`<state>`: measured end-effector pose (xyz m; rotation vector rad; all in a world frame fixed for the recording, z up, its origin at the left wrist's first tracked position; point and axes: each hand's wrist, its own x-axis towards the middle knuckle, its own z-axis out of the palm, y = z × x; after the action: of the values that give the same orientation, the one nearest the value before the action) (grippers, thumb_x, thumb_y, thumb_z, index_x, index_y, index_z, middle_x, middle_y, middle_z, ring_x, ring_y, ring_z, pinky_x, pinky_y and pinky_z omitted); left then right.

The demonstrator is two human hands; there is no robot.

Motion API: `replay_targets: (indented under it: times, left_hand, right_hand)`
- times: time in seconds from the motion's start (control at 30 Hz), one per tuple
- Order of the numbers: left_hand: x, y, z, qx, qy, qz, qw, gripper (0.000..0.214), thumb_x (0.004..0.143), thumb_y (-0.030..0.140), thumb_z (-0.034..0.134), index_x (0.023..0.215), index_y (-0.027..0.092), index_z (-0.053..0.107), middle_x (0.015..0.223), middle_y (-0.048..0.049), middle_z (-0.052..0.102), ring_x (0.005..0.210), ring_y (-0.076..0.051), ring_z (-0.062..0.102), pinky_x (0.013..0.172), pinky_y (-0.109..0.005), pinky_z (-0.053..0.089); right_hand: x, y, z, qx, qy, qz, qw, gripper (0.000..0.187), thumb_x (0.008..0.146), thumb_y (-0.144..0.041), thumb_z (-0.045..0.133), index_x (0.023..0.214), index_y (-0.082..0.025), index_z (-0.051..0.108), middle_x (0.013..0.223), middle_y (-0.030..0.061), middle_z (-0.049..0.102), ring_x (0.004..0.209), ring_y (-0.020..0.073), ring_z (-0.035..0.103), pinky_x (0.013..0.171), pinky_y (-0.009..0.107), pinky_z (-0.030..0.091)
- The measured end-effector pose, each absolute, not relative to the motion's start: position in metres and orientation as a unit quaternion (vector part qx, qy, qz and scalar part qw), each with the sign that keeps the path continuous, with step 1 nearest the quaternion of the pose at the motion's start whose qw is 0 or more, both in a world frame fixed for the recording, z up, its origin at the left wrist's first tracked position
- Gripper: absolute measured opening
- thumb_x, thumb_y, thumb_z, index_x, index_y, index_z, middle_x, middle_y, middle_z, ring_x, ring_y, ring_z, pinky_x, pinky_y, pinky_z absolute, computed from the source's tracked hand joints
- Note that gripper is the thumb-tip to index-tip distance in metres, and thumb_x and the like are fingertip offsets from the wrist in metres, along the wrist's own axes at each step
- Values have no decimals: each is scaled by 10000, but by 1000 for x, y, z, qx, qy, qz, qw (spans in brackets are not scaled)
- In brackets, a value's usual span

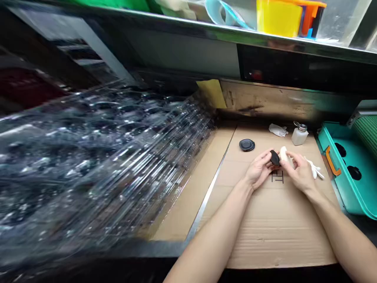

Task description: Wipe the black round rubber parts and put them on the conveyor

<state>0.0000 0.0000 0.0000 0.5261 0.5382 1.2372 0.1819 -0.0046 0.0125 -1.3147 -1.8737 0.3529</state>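
Left hand (260, 168) pinching a small black, rounded, matte disc-like part (275, 158) btwn thumb & fingers, part tilted up on edge. Right hand (301, 175) gripping a soft-looking white pad or cloth (283, 154), material unclear, just beside the black part; can't tell if they touch. Both hands close tog., above a flat brown cardboard sheet (282, 228) w/ dark printed marks.

By RH, on the cardboard: white, thin, finger-like strips (316, 170), partly hidden behind the hand. Fwd of LH & a bit left: round black lidded-looking piece (246, 145), lying flat. Beyond the hands: crumpled white tissue-like scrap (278, 130), & next to it a squarish white bottle w/ metal top (299, 135), upright.

Far R: teal plastic bin (350, 198) w/ orange handle (332, 161), black round pcs (354, 173) inside. L side: big stack of clear plastic trays (112, 165), blurred. Yellow paper-like sheet (216, 94) at its far end. Up top: metal-edged shelf (182, 24) w/ bright yellow container (277, 17).
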Motion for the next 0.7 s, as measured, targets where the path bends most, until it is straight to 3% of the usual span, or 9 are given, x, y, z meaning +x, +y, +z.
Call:
replay_targets:
  times: [0.17, 0.27, 0.4, 0.53, 0.6, 0.7]
  left_hand:
    - [0, 1, -2, 255, 246, 563, 746, 392, 850, 305, 766, 1199, 163, 656, 1222, -125, 706, 969, -177, 686, 893, -328, 546]
    - [-2, 3, -2, 284, 300, 585, 698, 522, 814, 365, 797, 1266, 175, 619, 1278, -146, 681, 1019, -213, 694, 929, -389, 544]
    - [-1, -2, 0, 457, 439, 624, 458, 703, 732, 333, 856, 1355, 188, 563, 1370, -170, 629, 1270, -278, 604, 1062, -426, 486]
    - [7, -19, 4, 654, 460, 584, 140, 669, 794, 237, 780, 1404, 181, 508, 1355, -159, 626, 1296, -253, 571, 1125, -426, 462]
    - [13, -28, 7, 690, 442, 570, 58, 704, 819, 198, 742, 1455, 183, 441, 1348, -149, 631, 1303, -240, 550, 1110, -408, 486]
    - [21, -36, 10, 698, 444, 562, 23, 799, 816, 200, 749, 1506, 187, 347, 1324, -136, 652, 1291, -238, 546, 1077, -392, 517]
  right_hand:
    - [166, -17, 6, -422, -801, 161, 394, 398, 985, -433, 574, 1310, -224, 668, 1190, 99, 681, 1059, 214, 629, 928, 348, 514]
    - [179, -5, -2, -453, -815, 109, 345, 372, 972, -440, 584, 1258, -234, 704, 1138, 98, 684, 1054, 235, 617, 938, 370, 494]
    - [195, 6, -10, -534, -796, 45, 280, 336, 957, -438, 600, 1211, -253, 718, 1086, 84, 675, 1035, 246, 597, 972, 384, 439]
    - [195, 5, -11, -563, -794, 27, 228, 334, 948, -443, 591, 1198, -255, 708, 1065, 79, 656, 1023, 249, 578, 982, 382, 401]
    - [194, 4, -10, -568, -793, 31, 217, 336, 944, -419, 583, 1215, -257, 697, 1079, 81, 648, 1020, 252, 567, 958, 372, 403]
    - [195, 4, -10, -570, -794, 36, 208, 346, 929, -369, 580, 1238, -259, 688, 1098, 84, 642, 1026, 257, 555, 954, 369, 396]
